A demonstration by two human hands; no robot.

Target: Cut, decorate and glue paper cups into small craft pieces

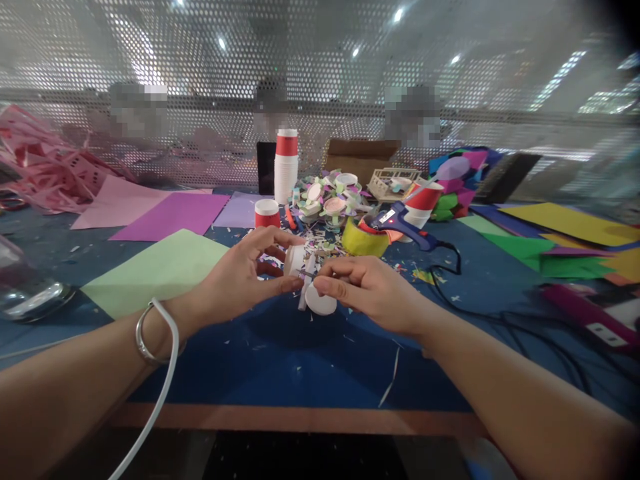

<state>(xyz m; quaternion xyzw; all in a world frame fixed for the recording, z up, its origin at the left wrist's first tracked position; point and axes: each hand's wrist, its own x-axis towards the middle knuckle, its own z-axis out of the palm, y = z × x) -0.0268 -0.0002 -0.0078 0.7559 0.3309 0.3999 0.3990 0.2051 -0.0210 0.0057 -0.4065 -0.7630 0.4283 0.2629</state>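
My left hand (250, 270) grips a small white paper cup (295, 259) between thumb and fingers, in front of me over the table. My right hand (373, 290) is closed in a pinch on a thin dark pointed tool (307, 273), its tip touching or just in front of the cup; most of the tool is hidden by the fingers. Just below the right fingertips is a white disc (321, 301), with a pale strip (303, 297) beside it. Whether disc and strip are joined to the cup, I cannot tell.
Beyond the hands are a pile of cut paper pieces (330, 197), a cup stack (286, 170), a yellow tape roll (365, 239) and a blue glue gun (405, 225) with a trailing black cord. Colored sheets lie left (160, 267) and right (570, 227). Paper scraps are scattered about.
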